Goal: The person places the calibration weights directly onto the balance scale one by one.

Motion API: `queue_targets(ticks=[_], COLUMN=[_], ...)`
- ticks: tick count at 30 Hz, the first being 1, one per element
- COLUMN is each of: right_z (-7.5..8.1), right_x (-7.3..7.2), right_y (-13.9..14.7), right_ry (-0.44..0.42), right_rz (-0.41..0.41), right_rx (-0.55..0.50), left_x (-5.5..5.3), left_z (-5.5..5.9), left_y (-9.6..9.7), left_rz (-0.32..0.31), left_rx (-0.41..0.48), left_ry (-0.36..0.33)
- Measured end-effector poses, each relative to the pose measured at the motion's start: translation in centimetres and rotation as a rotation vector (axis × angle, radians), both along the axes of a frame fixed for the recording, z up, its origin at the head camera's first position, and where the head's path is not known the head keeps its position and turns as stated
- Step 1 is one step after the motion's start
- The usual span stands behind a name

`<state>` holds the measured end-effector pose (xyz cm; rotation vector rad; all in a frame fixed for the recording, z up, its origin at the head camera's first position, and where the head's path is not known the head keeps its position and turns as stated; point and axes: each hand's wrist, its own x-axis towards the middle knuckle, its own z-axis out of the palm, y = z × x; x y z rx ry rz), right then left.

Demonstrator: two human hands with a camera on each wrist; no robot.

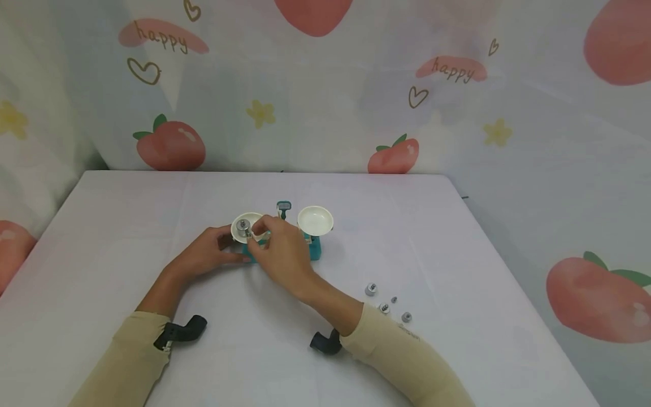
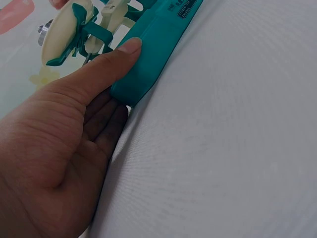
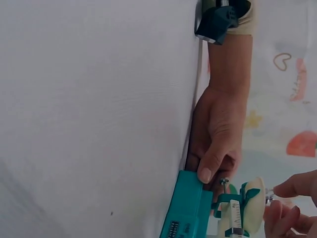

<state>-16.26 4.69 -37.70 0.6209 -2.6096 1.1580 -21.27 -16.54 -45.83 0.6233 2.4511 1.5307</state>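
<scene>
A teal two-pan balance scale (image 1: 315, 249) stands on the table. My left hand (image 1: 203, 251) grips the left end of its base, the thumb pressing the front face in the left wrist view and the fingers behind the end. On the cream left pan (image 1: 235, 233) sits a silver metal weight (image 1: 243, 225). Over that pan, my right hand (image 1: 285, 254) pinches a small metal weight (image 1: 248, 233) between thumb and index finger, right beside the bigger one. The right pan (image 1: 315, 220) holds nothing. My right hand hides the middle of the scale.
Several loose metal weights, among them a larger one (image 1: 371, 289) and a tiny one (image 1: 394, 299), stand on the white-covered table (image 1: 152, 350) near my right forearm. Behind hangs a peach-printed curtain (image 1: 325, 102). Black curved wrist mounts (image 1: 188, 329) stick out from both sleeves.
</scene>
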Motion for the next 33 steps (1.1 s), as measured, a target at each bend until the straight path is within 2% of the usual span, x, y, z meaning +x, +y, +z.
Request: queue_targets(ticks=[4, 10, 14, 19, 24, 33], right_z=[0.9, 2.4, 3.1, 3.1, 3.0, 3.2], right_x=[0.6, 0.3, 0.0, -0.3, -0.6, -0.1], right_y=[0.6, 2.2, 3.6, 5.4, 6.8, 10.9], right_ry=[-0.015, -0.148, -0.195, -0.231, -0.278, -0.404], right_rz=[0.036, 0.098, 0.111, 0.142, 0.202, 0.316], right_rx=[-0.018, -0.076, -0.07, -0.046, -0.032, 0.028], left_x=[0.0, 0.2, 0.2, 0.1, 0.1, 0.1], left_z=[-0.1, 0.2, 0.3, 0.0, -0.1, -0.1], left_y=[-0.1, -0.2, -0.1, 0.2, 0.2, 0.3], left_rz=[-0.001, 0.008, -0.001, -0.015, 0.0, 0.022], left_rx=[0.004, -0.004, 0.0, 0.009, -0.004, -0.027], left_ry=[-0.006, 0.009, 0.011, 0.009, -0.012, -0.035])
